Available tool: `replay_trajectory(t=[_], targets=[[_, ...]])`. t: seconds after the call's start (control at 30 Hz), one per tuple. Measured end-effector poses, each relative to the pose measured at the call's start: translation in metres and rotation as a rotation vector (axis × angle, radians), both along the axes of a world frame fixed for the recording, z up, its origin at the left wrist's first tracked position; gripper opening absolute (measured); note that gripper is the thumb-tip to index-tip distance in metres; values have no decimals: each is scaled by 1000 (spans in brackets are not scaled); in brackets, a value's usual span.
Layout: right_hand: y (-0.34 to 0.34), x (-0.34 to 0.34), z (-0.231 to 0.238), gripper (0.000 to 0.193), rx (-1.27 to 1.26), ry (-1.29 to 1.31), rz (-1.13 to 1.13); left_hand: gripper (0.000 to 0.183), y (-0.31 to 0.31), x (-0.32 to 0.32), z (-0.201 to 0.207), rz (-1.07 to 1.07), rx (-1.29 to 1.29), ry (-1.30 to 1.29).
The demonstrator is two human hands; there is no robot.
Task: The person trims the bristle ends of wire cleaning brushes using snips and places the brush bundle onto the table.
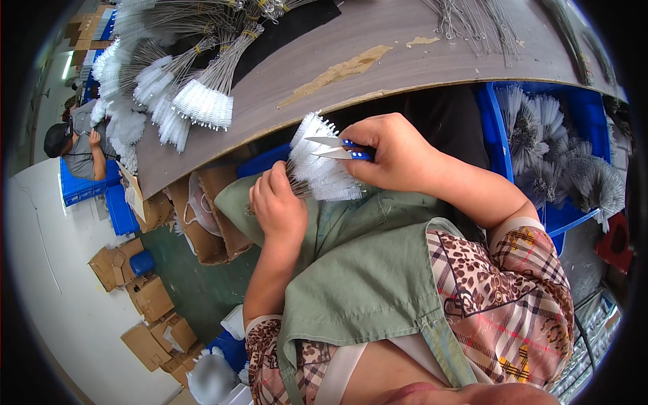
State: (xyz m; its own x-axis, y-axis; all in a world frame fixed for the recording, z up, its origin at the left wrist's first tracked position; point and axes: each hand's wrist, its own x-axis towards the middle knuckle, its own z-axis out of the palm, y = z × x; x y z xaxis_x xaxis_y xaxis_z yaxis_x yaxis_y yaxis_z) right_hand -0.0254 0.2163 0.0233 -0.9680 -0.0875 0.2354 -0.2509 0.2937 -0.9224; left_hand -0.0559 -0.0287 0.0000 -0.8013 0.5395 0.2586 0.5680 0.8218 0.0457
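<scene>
Mid-trim, by the look of it: left hand [275,202] closed round the wire stems of a bundle of white bristle brushes [317,162], held over the green apron [358,270] below the table edge [270,125]. Right hand [395,152], at three o'clock of the bundle, gripped around blue-handled snips [337,150], blades slightly parted at the bristles. Next, probably a steady squeeze along the bristle tips. Blue bin [496,135] at three o'clock, heaped with grey-white brushes [560,162].

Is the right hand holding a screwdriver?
No, the right hand grips small blue-handled scissors at the white brush.
</scene>
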Motion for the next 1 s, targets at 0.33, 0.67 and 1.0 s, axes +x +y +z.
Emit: replay_trajectory(t=[0.33,0.67,1.0], targets=[[17,-3,3,12,-169,-196,-71,57,-6,-2,-2,11,-16,31],[-3,-3,-4,15,-33,-38,-58,56,-1,0,3,1,-31,33],[23,-15,-2,10,-175,-244,-136,52,-2,1,6,-6,-38,72]])
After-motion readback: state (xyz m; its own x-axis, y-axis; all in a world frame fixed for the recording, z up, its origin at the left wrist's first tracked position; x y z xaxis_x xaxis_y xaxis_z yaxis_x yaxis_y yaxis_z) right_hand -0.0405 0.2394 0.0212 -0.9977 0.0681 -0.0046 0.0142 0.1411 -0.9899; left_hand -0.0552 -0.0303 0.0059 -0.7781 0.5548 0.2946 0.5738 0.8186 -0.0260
